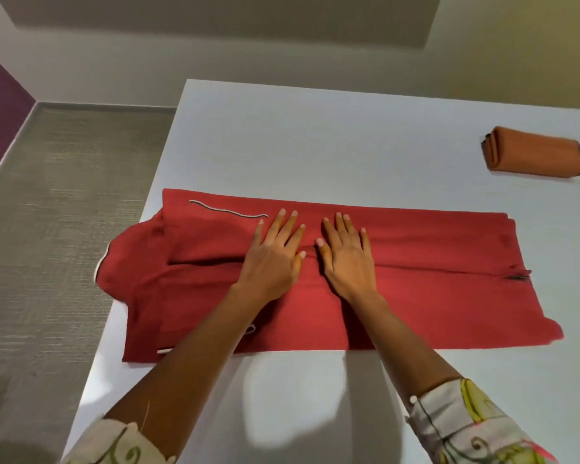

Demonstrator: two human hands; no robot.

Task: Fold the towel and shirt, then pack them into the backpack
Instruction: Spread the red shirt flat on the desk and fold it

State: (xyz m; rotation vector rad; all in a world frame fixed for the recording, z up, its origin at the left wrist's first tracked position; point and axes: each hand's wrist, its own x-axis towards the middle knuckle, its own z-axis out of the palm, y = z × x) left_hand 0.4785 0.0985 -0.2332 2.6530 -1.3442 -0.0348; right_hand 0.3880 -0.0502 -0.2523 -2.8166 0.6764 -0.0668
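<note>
You had both arms stretched forward over the counter, forearms bare and the patterned cuffs pushed back toward the elbows. Your left hand and your right hand lay palm down, side by side and just apart, on the middle of the red shirt. The fingers of both hands were straight and slightly spread, pointing away from you. Neither hand had hold of anything; they only pressed flat on the cloth, thumbs turned toward each other across a narrow gap. The shirt was stretched crosswise in front of you as a long band, with its sides folded inward so that the folded edges met along a seam-like line running left to right under your palms. Its collar end was at your left and drooped over the counter's left edge, and a thin white trim line showed on the folded part near your left fingertips. The hem end at your right lay a little uneven. The orange towel was already folded into a thick bundle and sat well apart from the shirt, at the far right of the counter.
</note>
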